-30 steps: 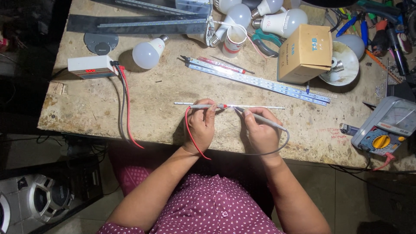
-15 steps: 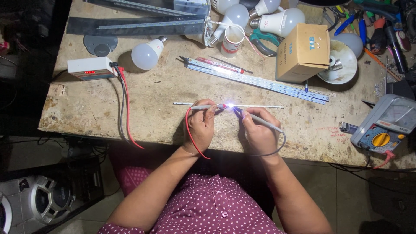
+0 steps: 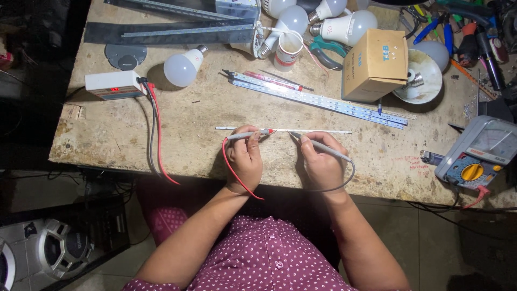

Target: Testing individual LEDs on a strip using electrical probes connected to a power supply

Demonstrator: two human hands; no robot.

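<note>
The person's left hand (image 3: 245, 159) is closed around a red-tipped test probe (image 3: 249, 134), its tip touching a thin white LED strip (image 3: 323, 131) that lies flat on the worn workbench (image 3: 204, 116), near its front edge. The right hand (image 3: 321, 160) grips a black-tipped test probe (image 3: 318, 145) like a pen, its point on the same strip just right of the first. The fingers cover the middle of each probe. A red lead (image 3: 232, 173) loops from the left hand toward the body; a grey lead (image 3: 344, 180) curves around the right wrist, and its far end is hidden. A white tester box (image 3: 114, 84) sits far left with its own leads. A multimeter (image 3: 476, 153) lies at right, cut off by the frame edge. Longer LED strips (image 3: 323, 101), bulbs (image 3: 182, 67) and a cardboard box (image 3: 375, 64) lie beyond.
</note>
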